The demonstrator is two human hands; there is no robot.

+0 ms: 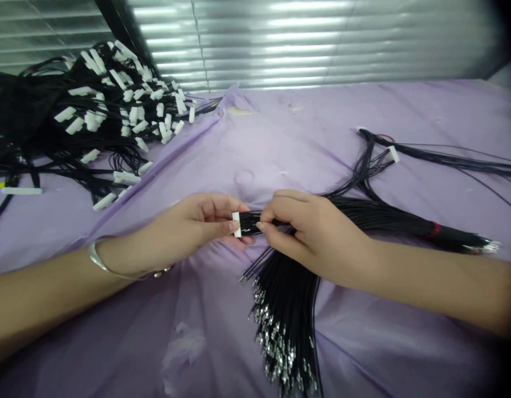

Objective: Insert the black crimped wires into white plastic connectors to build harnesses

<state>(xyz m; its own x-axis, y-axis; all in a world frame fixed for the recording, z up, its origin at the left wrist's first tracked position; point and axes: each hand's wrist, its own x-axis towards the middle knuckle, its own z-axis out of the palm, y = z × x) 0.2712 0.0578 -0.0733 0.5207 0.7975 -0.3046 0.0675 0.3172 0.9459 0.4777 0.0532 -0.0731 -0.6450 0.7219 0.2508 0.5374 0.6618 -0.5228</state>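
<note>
Wire pile (93, 105) far left, loose wires (280, 315) under right hand (317, 232)

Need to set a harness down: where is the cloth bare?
Bare purple cloth: between blinds, connector pile and far-right wires; also below the left hand. Crowded: by the white connector, under the right hand, among terminal wires.

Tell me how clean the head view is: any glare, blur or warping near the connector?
Head view: glare stripes on the blinds; corners darkened, edges bowed; white connector in the left hand and black wires in the right hand sharp; crimped wire ends at the bottom slightly soft.
</note>
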